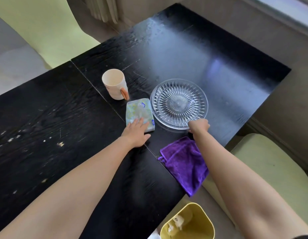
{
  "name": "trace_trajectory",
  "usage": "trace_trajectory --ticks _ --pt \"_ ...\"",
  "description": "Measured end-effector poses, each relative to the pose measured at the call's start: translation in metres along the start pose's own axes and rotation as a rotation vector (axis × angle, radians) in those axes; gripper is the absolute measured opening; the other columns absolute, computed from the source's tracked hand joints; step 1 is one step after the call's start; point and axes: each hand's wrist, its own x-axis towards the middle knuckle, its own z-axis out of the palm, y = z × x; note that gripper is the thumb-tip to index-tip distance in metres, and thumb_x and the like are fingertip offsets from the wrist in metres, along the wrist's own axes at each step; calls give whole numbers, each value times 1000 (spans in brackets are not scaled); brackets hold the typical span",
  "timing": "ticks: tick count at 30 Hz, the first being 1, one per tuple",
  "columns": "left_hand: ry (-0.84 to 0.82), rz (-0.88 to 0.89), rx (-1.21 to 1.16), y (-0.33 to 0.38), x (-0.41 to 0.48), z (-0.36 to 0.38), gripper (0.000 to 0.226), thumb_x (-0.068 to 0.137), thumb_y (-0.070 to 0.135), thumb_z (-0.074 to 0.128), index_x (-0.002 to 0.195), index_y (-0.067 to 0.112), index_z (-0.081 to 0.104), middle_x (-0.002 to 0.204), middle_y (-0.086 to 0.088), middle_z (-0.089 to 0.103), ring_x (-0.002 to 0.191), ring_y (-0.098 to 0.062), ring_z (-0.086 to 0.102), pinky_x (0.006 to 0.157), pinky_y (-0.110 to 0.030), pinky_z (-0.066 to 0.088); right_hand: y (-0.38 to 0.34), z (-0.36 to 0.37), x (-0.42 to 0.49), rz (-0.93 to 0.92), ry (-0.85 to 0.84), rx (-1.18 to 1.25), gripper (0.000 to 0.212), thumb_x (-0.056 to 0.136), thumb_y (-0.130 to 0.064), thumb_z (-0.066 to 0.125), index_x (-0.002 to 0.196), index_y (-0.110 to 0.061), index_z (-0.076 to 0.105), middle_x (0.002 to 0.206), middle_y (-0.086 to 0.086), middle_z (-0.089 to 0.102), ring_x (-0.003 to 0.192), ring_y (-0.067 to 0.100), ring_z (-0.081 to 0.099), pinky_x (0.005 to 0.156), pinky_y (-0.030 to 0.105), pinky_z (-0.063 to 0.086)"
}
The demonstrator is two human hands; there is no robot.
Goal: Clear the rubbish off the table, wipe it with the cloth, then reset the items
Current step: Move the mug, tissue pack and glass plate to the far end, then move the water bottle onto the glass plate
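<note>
Cloth: purple cloth (182,163) lies crumpled at the near edge of the black worktop (46,118), one corner hanging over that edge; no fingers touch it, and the right forearm crosses above its far side.
Left hand: left hand (135,133) rests flat on the near end of the tissue pack (139,111), fingers straight and close together.
Right hand: right hand (198,125) has its fingers curled over the near rim of the glass plate (179,102), gripping it.
Glass plate: clear, cut in a starburst pattern, standing mid-worktop, just beside the tissue pack.
Cup: cream cup (114,85) with an orange handle, upright, just beyond the tissue pack.
Worktop surface: a seam runs slantwise past the pack and the cloth; pale flecks dot the left part; the far part shows a streaky sheen.
Bin: yellow bin (201,214) on the floor below the near edge, with crumpled white rubbish (177,222) inside.
Seats: pale green chair (270,161) by the right corner, another (37,23) past the far left edge.
Writing: small blue marks on the tissue pack, too small to read.
</note>
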Motion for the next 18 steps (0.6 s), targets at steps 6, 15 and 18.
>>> trace_trajectory --ticks 6,15,18 --pt "-64 -38 -83 -13 -25 -39 60 95 48 33 148 22 23 160 -5 10 147 -24 12 118 -46 16 -31 -13 -46 -193 2 -415 54 85 -14 52 135 -1 37 142 21 36 131 38 39 106 41 37" --pt "-121 -133 -142 -80 -143 -92 52 98 48 28 140 20 43 146 -1 42 133 -23 41 100 -31 35 -107 18 -173 -594 -387 -1033 52 92 -28 54 135 0 44 143 14 46 128 31 47 103 36 38" --pt "-112 -227 -190 -124 -194 -90 56 92 58 30 135 28 47 144 4 45 127 -22 47 104 -34 39 -121 49 -224 -648 -474 -1137 64 91 -39 54 143 -8 33 149 11 36 121 28 49 105 39 37"
